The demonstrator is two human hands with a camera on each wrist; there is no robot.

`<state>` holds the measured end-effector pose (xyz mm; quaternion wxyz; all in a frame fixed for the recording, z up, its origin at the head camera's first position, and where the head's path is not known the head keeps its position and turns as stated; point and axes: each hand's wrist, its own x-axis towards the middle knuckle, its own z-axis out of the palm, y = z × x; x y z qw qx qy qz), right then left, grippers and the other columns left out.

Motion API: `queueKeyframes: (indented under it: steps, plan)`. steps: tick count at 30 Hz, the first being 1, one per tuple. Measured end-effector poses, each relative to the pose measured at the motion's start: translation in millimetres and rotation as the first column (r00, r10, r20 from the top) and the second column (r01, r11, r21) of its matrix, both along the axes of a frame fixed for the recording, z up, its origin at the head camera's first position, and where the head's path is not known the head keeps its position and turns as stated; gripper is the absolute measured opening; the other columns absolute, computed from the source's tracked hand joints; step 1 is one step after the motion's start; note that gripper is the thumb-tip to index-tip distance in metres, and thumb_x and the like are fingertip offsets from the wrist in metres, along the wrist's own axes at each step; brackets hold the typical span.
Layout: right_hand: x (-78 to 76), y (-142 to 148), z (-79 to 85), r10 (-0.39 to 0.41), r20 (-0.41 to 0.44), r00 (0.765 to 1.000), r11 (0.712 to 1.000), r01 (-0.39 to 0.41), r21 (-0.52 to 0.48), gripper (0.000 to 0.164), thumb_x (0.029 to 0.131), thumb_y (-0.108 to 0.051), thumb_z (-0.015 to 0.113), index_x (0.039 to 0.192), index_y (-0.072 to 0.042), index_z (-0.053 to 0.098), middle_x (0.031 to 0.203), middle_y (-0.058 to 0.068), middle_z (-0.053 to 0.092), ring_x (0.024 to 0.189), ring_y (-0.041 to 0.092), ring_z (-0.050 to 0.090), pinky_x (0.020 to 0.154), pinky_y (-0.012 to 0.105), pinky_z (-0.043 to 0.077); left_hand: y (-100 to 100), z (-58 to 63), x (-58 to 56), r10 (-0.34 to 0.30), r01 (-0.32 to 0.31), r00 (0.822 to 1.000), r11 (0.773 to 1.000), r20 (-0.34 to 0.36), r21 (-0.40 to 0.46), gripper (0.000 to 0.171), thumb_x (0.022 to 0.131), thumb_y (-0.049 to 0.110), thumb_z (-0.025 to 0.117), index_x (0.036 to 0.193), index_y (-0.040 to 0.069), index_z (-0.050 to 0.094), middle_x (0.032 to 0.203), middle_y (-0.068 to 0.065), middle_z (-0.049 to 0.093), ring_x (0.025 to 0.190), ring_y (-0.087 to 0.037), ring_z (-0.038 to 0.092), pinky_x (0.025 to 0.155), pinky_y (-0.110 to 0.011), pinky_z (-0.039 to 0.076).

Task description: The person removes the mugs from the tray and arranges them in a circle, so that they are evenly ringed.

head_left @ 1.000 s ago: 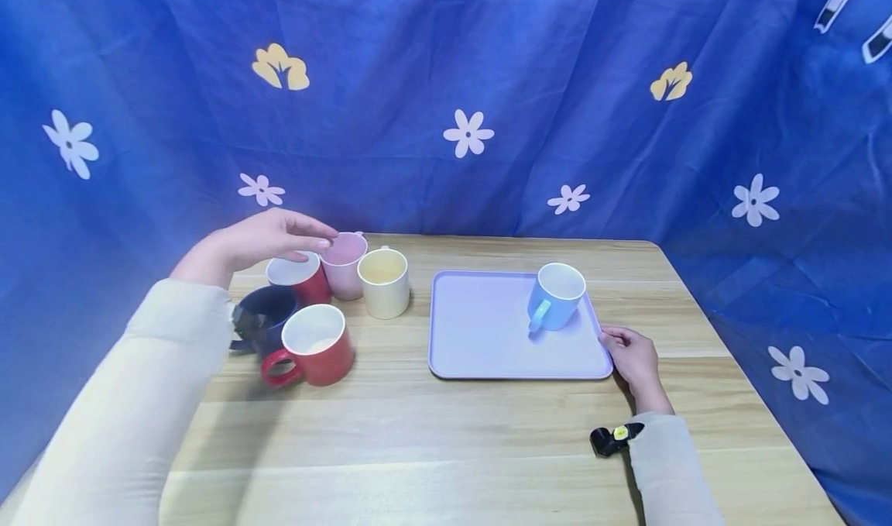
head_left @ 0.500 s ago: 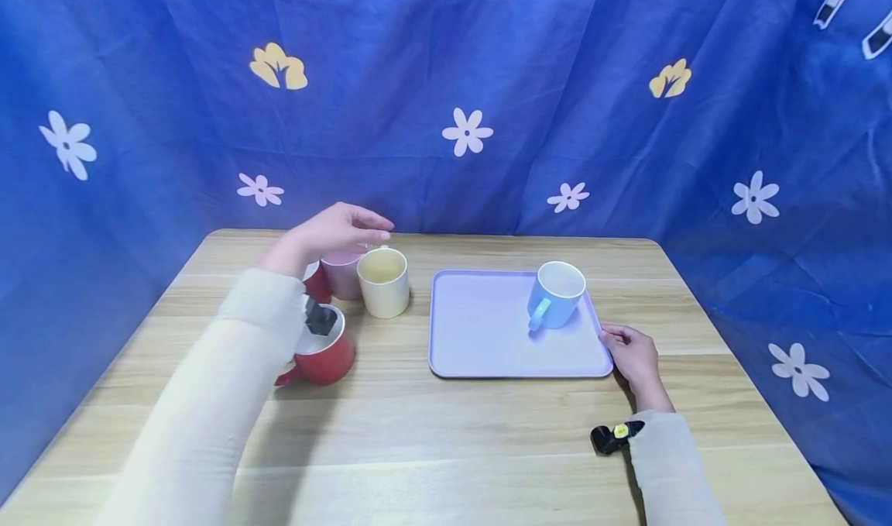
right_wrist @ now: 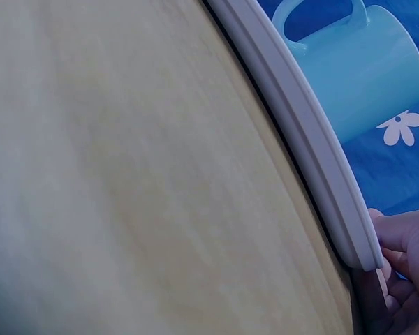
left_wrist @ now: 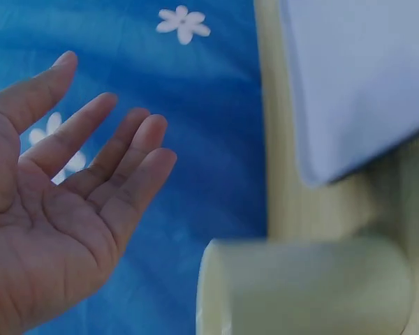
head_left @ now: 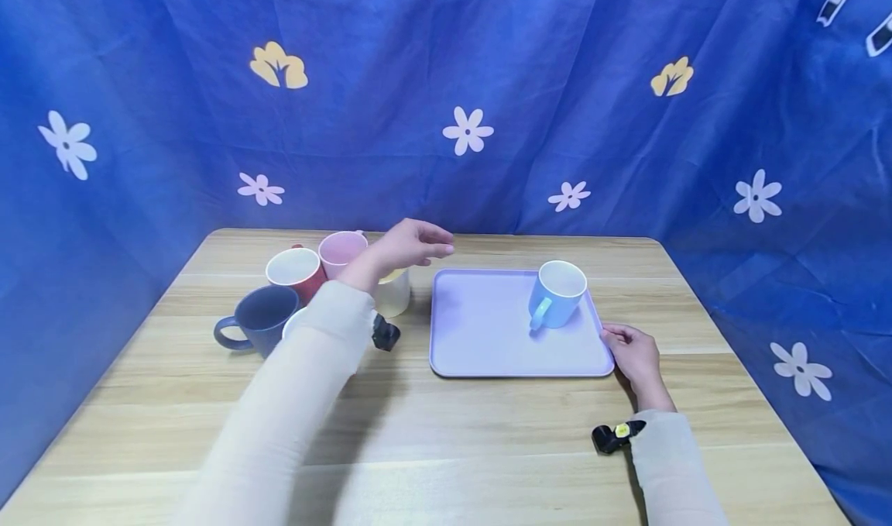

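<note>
My left hand [head_left: 413,244] is in the air just above and behind the cream mug [head_left: 393,293], nearing the tray's far left corner. In the left wrist view its fingers [left_wrist: 129,160] are spread and loosely bent, with nothing held. A light purple tray [head_left: 481,332] lies flat on the table. On its right part stands a light blue mug [head_left: 555,297], handle turned toward the front left. At the tray's right edge, my right hand [head_left: 632,359] pinches the rim between thumb and curled fingers, as the right wrist view shows.
Left of the cream mug stand a pink mug [head_left: 341,251], a red mug [head_left: 307,282] with a white inside, and a dark blue mug [head_left: 261,317]. My left forearm mostly hides another mug [head_left: 296,318]. A blue curtain [head_left: 516,84] hangs behind the wooden table [head_left: 488,441].
My left hand has moved right, from over the pink mug past the cream mug toward the tray, with nothing in it. My right hand, the tray and the light blue mug have stayed put.
</note>
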<state>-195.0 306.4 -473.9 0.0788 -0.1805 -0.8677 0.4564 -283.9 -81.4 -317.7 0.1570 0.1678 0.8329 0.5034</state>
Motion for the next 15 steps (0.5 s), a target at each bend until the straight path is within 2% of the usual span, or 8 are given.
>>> queueKeyframes:
  steps: [7, 15]
  plan:
    - [-0.1, 1, -1.1, 0.002, 0.007, 1.000, 1.000, -0.002, -0.009, 0.030, 0.093, -0.020, 0.061, 0.113, 0.002, 0.066, 0.099, 0.014, 0.067, 0.088, 0.021, 0.059, 0.063, 0.018, 0.044, 30, -27.6, 0.6, -0.016, 0.016, 1.000, 1.000, 0.004, 0.022, 0.035, 0.090, 0.016, 0.066, 0.121, 0.000, 0.063, 0.114, -0.014, 0.065, 0.103, -0.023, 0.061, 0.084, -0.039, 0.051]
    - [0.3, 2, -0.5, 0.004, 0.013, 1.000, 1.000, -0.004, -0.013, 0.031, 0.093, -0.021, 0.061, 0.113, 0.002, 0.066, 0.100, 0.015, 0.067, 0.090, 0.023, 0.059, 0.065, 0.019, 0.044, 62, -52.1, 8.8, -0.041, 0.040, 0.999, 0.999, 0.021, 0.033, 0.034, 0.090, 0.018, 0.068, 0.119, 0.002, 0.065, 0.113, -0.010, 0.066, 0.103, -0.020, 0.061, 0.085, -0.037, 0.051]
